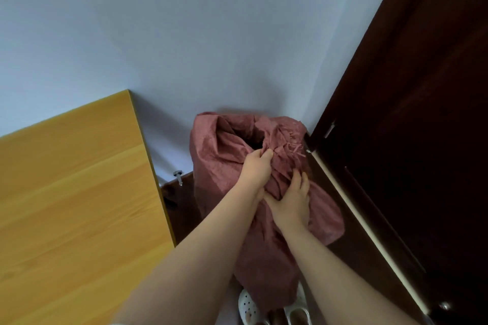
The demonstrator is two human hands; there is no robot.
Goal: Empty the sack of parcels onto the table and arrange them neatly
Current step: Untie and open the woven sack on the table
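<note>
Both hands bunch the pink sack's neck: left hand [257, 166] grips fabric near the mouth, right hand [290, 200] just below. Sack [227, 163] stands btwn table [79, 179] & dark door [409, 140], against the wall.

Centre frame, a left hand [257, 166] is gripping a reddish sack [221, 155] by its gathered mouth; the right hand [290, 203] is clutching its fabric just below. A wooden table [74, 192] is filling the lower left, a dark door [409, 140] the right.
</note>
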